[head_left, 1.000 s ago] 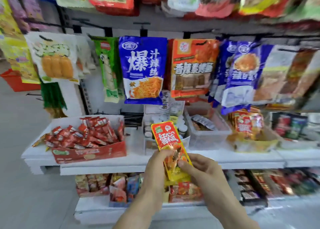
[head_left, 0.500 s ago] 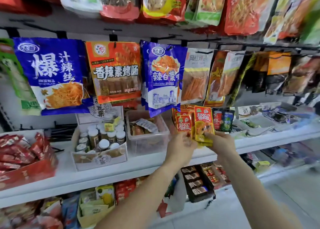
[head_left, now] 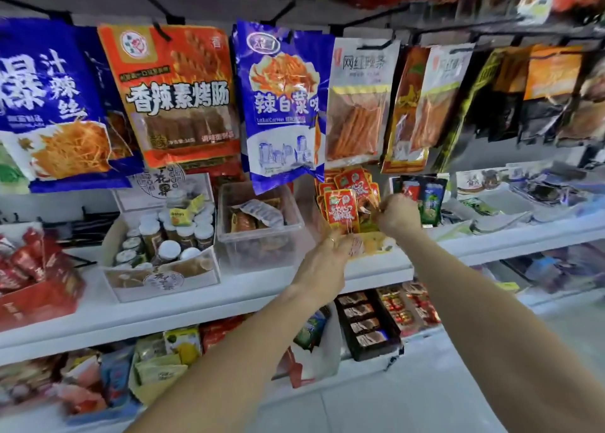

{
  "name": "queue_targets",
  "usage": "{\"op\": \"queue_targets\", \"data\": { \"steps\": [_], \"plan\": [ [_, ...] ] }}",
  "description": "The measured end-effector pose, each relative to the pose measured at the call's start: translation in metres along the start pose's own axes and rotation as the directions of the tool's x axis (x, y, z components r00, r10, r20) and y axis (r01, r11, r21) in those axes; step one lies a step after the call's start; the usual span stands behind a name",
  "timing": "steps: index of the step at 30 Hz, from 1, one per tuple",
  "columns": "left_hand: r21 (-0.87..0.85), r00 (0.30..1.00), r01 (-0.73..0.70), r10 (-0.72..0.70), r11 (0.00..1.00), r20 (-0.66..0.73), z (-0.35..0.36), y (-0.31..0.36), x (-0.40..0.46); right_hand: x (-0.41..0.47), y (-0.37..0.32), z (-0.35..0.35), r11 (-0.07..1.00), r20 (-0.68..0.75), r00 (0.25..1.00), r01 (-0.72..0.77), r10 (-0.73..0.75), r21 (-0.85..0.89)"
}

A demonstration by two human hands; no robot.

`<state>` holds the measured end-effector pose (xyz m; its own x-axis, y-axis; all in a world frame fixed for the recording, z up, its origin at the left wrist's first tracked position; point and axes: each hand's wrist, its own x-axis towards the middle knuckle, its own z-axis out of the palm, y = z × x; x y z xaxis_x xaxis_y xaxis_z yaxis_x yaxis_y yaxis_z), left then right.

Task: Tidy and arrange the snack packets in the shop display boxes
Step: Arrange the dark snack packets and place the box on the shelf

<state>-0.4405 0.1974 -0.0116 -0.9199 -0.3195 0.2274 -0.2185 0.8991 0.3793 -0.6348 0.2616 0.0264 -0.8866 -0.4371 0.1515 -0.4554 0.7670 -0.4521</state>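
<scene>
Both your hands are up at the yellow display box (head_left: 371,247) on the white shelf (head_left: 229,298): right hand (head_left: 397,215) fingers curled, pinching a red-orange snack packet (head_left: 342,210) among the upright ones, left hand (head_left: 322,262) just below with fingers loosely curled at the box front, grip hard to tell

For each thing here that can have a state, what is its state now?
left hand: fingers at the yellow display box front.
right hand: curled, pinching a red snack packet.
red snack packets: upright in the box.
clear plastic tub: lidless, partly filled.
blue bag: hanging.
</scene>
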Motion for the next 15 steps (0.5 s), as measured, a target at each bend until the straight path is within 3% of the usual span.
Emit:
{"op": "queue_targets", "data": {
  "steps": [6,9,11,15],
  "plan": [
    [0.039,0.998,-0.026,0.024,0.999,0.063,-0.004,-0.007,0.004,-0.019,-0.006,0.004,0.966,-0.132,0.978,0.128,-0.160,-0.225],
    [0.052,0.998,-0.031,0.028,0.998,0.057,0.000,-0.007,0.005,-0.023,-0.006,0.004,0.932,-0.078,0.981,0.144,-0.180,-0.334],
    [0.061,0.998,-0.036,0.033,0.997,0.056,0.003,-0.009,0.006,-0.021,-0.002,0.004,0.935,-0.015,0.982,0.175,-0.189,-0.308],
    [0.027,0.999,-0.042,0.041,0.999,0.030,0.011,-0.015,0.008,-0.018,0.007,0.008,0.951,-0.104,0.961,0.232,-0.256,-0.204]
  ]
}}
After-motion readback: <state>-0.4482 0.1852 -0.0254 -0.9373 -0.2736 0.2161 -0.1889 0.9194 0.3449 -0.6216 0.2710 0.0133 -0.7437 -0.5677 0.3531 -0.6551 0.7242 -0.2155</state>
